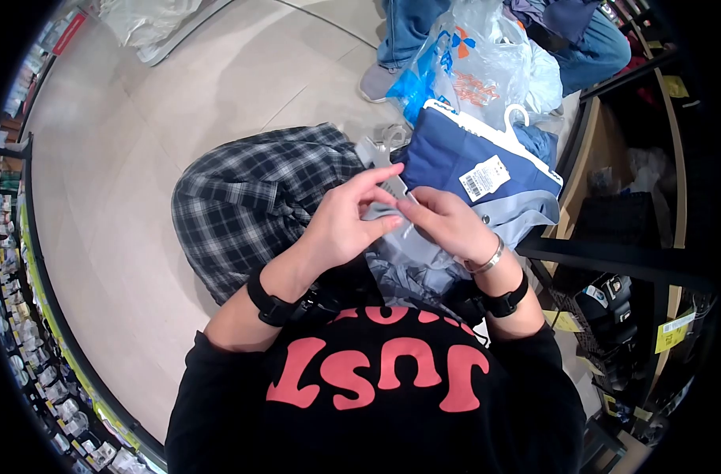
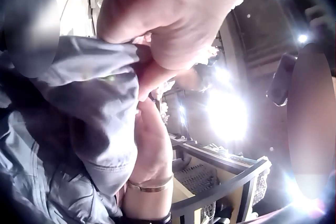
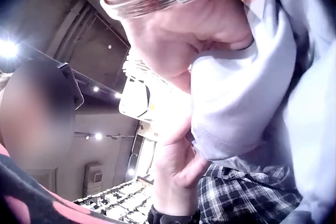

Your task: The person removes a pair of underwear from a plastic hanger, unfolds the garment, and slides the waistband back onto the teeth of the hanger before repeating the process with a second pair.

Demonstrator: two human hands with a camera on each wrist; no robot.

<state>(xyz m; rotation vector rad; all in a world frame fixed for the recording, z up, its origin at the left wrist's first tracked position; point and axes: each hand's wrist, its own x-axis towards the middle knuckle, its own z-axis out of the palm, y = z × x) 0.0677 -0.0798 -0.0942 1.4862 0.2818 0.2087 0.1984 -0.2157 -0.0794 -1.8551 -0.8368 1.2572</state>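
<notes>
In the head view the left hand (image 1: 341, 217) pinches the edge of a light grey-blue garment (image 1: 412, 246) and a white hanger (image 1: 394, 183). Facing it, the right hand (image 1: 454, 225), with a metal bracelet at the wrist, pinches the same garment beside the hanger. The garment (image 2: 107, 124) hangs below both hands in the left wrist view, and its folds (image 3: 239, 98) fill the right part of the right wrist view. Just beyond the right hand lies a dark blue garment (image 1: 443, 154) with a white hanger and a barcode tag (image 1: 484, 178).
A black-and-white plaid garment (image 1: 242, 197) lies left of the hands. Beyond the blue garment are plastic bags (image 1: 479, 79) and another person's jeans-clad leg (image 1: 412, 31). Shelving (image 1: 613, 261) stands at the right, a product rack (image 1: 41, 347) at the far left. Tiled floor (image 1: 131, 150) shows between.
</notes>
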